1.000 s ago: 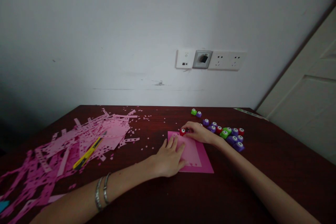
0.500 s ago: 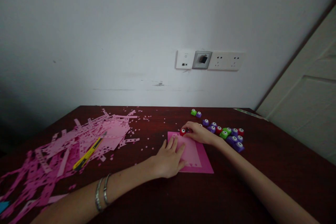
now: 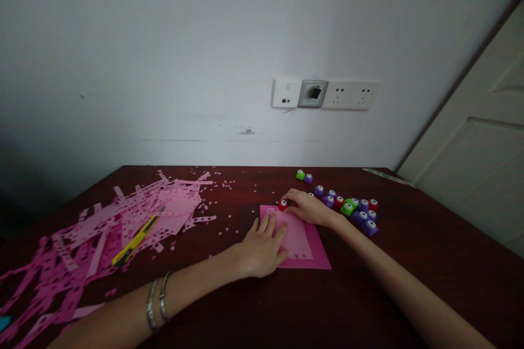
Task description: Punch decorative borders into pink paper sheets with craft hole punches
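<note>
Left hand (image 3: 262,251), fingers spread, lies on pale pink paper (image 3: 299,241). Right hand (image 3: 310,208), fingers curled, holds a red punch (image 3: 283,205).

noted a yellow-and-black utility knife (image 3: 138,239) lying across a heap of hole-punched pink paper strips (image 3: 97,253), with confetti (image 3: 220,233) scattered just beside. found dark scuff marks (image 3: 246,131) on the white wall (image 3: 164,38), beneath outlet plates (image 3: 351,96) bearing one black plug (image 3: 314,92). recorded a paneled white door (image 3: 475,174) at far right and a blue piece (image 3: 5,323) at lower left, partly in view.
</note>
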`<state>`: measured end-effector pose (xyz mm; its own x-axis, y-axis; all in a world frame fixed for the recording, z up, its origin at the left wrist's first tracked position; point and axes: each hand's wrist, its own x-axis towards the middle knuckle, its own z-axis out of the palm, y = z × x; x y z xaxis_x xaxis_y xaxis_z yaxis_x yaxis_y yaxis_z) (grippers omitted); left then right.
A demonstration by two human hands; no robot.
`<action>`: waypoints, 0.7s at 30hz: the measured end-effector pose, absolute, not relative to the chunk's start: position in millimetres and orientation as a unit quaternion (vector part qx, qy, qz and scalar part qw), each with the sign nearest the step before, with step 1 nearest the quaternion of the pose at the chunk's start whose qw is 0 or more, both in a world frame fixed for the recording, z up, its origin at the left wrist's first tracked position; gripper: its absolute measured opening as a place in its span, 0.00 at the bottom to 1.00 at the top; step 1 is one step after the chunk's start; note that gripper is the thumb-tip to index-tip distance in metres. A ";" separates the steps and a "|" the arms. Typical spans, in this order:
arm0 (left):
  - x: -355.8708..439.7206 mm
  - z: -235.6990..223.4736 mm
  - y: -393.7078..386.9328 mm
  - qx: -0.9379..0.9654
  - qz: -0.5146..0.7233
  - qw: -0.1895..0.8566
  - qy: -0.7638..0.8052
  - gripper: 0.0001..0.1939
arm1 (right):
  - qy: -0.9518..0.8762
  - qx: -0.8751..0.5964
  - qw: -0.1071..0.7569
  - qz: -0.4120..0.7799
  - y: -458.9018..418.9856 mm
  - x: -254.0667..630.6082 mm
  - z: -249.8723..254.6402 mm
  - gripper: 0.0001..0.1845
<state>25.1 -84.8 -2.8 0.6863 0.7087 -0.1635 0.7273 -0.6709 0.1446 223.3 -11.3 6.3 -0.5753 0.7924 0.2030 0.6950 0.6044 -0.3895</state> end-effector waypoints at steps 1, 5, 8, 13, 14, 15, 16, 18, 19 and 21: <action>25.0 -2.6 -84.9 0.913 -0.046 0.100 0.393 0.33 | -0.876 -0.430 0.175 0.131 -11.8 223.1 6.6 0.12; 25.0 -0.4 -85.5 0.911 -0.051 0.113 0.394 0.33 | -0.876 -0.436 0.164 0.122 -12.9 222.1 6.7 0.13; 25.5 0.2 -85.3 0.909 -0.053 0.116 0.396 0.33 | -0.880 -0.432 0.159 0.116 -13.7 221.2 6.5 0.13; 25.8 0.8 -85.0 0.907 -0.052 0.120 0.399 0.33 | -0.883 -0.437 0.147 0.092 -15.6 220.4 7.3 0.13; 25.8 1.5 -85.2 0.907 -0.053 0.122 0.399 0.33 | -0.883 -0.438 0.145 0.088 -15.8 220.5 7.4 0.13; 25.8 2.2 -85.4 0.907 -0.053 0.123 0.399 0.33 | -0.883 -0.440 0.144 0.085 -16.0 220.6 7.6 0.13; 25.8 3.0 -85.7 0.907 -0.053 0.124 0.399 0.33 | -0.882 -0.441 0.142 0.081 -16.1 220.7 7.7 0.13; 26.0 4.2 -86.0 0.906 -0.054 0.125 0.401 0.33 | -0.882 -0.444 0.139 0.076 -16.2 220.8 7.8 0.13; 26.2 4.5 -86.1 0.905 -0.054 0.126 0.402 0.33 | -0.882 -0.444 0.137 0.074 -16.2 220.7 7.8 0.13; 26.4 4.5 -85.9 0.905 -0.053 0.127 0.403 0.33 | -0.885 -0.440 0.135 0.074 -15.9 220.5 7.6 0.13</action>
